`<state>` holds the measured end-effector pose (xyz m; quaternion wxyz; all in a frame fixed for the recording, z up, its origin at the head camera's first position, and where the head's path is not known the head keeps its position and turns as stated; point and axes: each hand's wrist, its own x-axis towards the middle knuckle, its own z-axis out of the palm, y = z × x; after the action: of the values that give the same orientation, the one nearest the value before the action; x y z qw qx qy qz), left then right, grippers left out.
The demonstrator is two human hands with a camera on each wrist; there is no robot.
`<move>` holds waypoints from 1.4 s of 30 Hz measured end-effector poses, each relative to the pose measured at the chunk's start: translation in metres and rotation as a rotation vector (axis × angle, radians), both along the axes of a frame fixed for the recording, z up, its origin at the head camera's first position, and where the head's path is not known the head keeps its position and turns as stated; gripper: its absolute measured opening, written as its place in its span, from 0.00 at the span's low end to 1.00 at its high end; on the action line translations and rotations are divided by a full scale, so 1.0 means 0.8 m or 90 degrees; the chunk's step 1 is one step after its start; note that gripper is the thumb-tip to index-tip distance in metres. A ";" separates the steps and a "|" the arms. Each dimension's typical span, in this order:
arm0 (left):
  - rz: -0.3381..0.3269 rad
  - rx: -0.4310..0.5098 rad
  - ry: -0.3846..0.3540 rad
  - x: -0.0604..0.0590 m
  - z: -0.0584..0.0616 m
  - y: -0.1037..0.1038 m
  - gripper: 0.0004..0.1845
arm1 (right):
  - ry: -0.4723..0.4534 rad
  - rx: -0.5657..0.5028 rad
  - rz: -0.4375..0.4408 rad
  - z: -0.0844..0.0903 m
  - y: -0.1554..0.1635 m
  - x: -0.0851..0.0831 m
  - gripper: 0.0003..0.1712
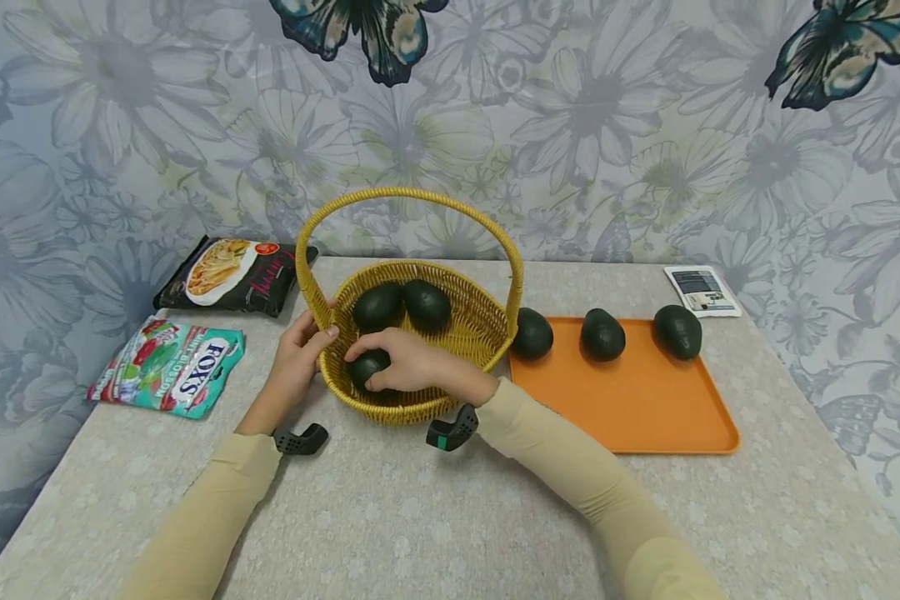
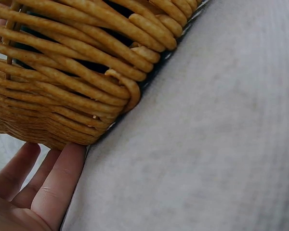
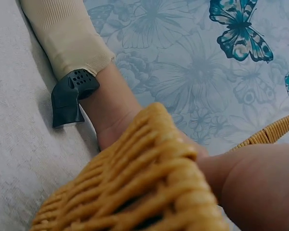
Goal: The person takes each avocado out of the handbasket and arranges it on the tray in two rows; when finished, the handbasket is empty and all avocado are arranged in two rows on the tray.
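Note:
A yellow wicker basket (image 1: pixel 480 325) with a tall hooped handle stands mid-table. My left hand (image 1: pixel 297 350) grips its left rim at the handle's foot, thumb at the edge; in the left wrist view, its fingers (image 2: pixel 60 185) lie against the woven outer wall (image 2: pixel 62 96). Inside the basket, my right hand (image 1: pixel 420 360) holds a dark green avocado (image 1: pixel 367 367) near the front left, partly covered by the fingers. Two more avocados, one left (image 1: pixel 378 307) and one right (image 1: pixel 427 305), lie behind it. The basket's wall (image 3: pixel 144 178) fills the lower right wrist view.
Right of the basket lies an orange tray (image 1: pixel 622 408). Along its back edge are three avocados: left (image 1: pixel 532 335), middle (image 1: pixel 602 336) and right (image 1: pixel 677 332). A black food packet (image 1: pixel 232 275) and a teal FOX'S bag (image 1: pixel 172 367) lie left. A white card-like item (image 1: pixel 702 291) is back right.

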<state>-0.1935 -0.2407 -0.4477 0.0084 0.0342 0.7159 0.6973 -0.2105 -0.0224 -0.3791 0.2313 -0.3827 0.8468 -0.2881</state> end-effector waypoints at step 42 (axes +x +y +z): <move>0.011 0.018 0.017 0.000 0.000 0.001 0.29 | -0.111 -0.207 -0.045 0.068 0.193 0.014 0.26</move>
<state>-0.1933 -0.2398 -0.4476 -0.0079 0.0378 0.7062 0.7070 -0.1990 0.1322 -0.3248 0.2289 -0.3587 0.7785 -0.4613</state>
